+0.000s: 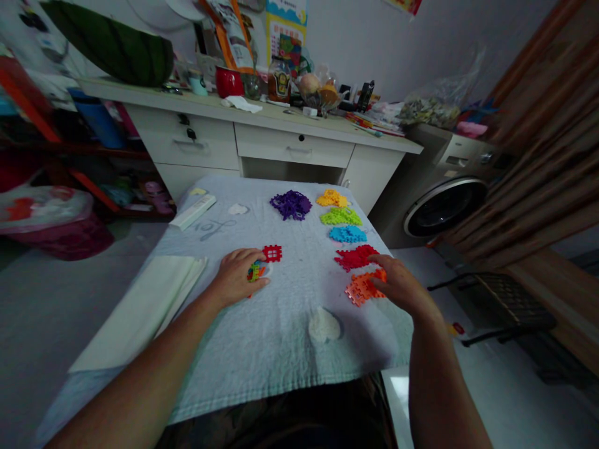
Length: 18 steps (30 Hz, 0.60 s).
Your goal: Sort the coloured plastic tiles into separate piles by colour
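My left hand (238, 274) lies left of the table's middle, curled around a small multicoloured cluster of interlocking plastic building pieces (256, 270); the palm hides part of the cluster. A red square window-shaped piece (272, 252) lies just beyond its fingertips. On the right, my right hand (397, 282) reaches in with thumb and fingers apart. Its fingertips are at the pile of red pieces (355, 256), and its thumb is over the pile of orange pieces (362, 287). Whether the fingertips touch a piece is not clear.
Farther back are piles of blue (347, 234), green (340, 216), yellow (332, 198) and purple pieces (291, 205). A long white box (193, 212) and folded white cloth (140, 305) lie left on the cloth-covered table (281, 349). Behind stands a cluttered white cabinet (196, 143).
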Tool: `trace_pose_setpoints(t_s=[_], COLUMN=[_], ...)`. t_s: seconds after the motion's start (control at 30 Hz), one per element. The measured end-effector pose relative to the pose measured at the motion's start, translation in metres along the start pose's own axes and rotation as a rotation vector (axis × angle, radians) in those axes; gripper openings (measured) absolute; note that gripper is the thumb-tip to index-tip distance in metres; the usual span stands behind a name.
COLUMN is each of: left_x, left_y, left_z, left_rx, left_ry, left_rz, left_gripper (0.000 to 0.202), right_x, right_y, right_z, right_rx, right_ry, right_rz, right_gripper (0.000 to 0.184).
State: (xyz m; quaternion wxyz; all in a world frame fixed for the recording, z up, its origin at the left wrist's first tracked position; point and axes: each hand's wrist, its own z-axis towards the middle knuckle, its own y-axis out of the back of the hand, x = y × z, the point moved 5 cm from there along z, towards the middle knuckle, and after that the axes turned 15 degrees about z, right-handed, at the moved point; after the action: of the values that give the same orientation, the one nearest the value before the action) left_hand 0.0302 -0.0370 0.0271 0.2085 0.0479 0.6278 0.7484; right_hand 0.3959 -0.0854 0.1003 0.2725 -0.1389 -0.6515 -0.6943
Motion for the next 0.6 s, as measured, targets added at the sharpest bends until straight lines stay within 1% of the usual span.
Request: trace_pose_setpoints(t_s=[0.1,0.2,0.3,0.37,0.43,0.47,0.53,0.6], left_x=[-0.002,-0.003,-0.004,-0.005,-0.005,-0.005,-0.005,-0.004], left_y=[0.001,0.002,0.004,0.005,0.005,0.006,0.006,0.006], left_z=[0.0,-0.001,-0.001,-0.001,-0.001,-0.001,-0.001,-0.001], left_rx=[0.001,-0.005,-0.003,-0.001,0.006,0.011,0.021,0.019], left_ry=[-0.016,-0.031,-0.033,-0.035,-0.037,-0.036,-0.037,-0.039], left_rz=[-0.007,-0.018,-0.034,-0.043,-0.047,-0.047,-0.05,-0.055], left_gripper=[0.043,0.044,0.047,0.048,0.048,0.048,0.05,0.054], right_x=[0.046,0.091,0.121,0.13,0.131,0.13,0.127,0.123], right_y=[-0.028,-0.065,-0.104,-0.127,-0.144,-0.151,-0.159,-0.16], right_z=[0.019,0.041,0.061,0.073,0.082,0.085,0.088,0.089], right_rx=[0.082,0.187,0.258,0.243,0.213,0.199,0.178,0.158], right_ry=[0.127,0.223,0.296,0.319,0.325,0.326,0.324,0.312], right_rz=[0.044,0.06,0.059,0.066,0.084,0.093,0.103,0.097], right_gripper=[0.044,0.043,0.043,0.049,0.052,0.05,0.041,0.028])
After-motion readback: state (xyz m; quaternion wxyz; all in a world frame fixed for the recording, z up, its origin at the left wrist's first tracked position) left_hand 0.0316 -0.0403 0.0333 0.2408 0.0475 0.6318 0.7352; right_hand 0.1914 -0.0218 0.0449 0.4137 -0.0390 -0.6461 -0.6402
